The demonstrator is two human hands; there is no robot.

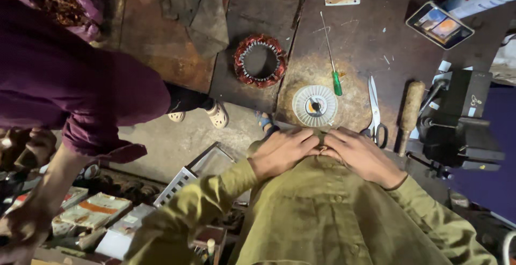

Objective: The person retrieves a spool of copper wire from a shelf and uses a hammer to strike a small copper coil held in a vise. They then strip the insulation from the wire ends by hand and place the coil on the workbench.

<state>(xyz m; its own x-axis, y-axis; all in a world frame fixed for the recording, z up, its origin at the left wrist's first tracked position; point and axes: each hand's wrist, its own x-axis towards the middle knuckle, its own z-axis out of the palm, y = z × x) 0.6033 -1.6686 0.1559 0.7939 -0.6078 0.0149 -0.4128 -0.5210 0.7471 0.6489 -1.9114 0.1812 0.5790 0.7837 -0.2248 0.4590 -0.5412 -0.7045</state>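
My left hand (283,152) and my right hand (361,156) meet at the front of my olive shirt (322,211), fingertips pinched together on a small item at the shirt's edge; what it is cannot be made out. Just beyond my hands, on the dark workbench (371,39), lies a round white spool (315,105). Further back sits a copper-wound stator ring (260,60).
A green-handled screwdriver (332,61), scissors (374,109), a wooden handle (409,115) and a black vise (457,120) lie to the right. A phone (439,24) rests at the back right. A person in a purple sleeve (80,87) stands at left over boxes (94,211).
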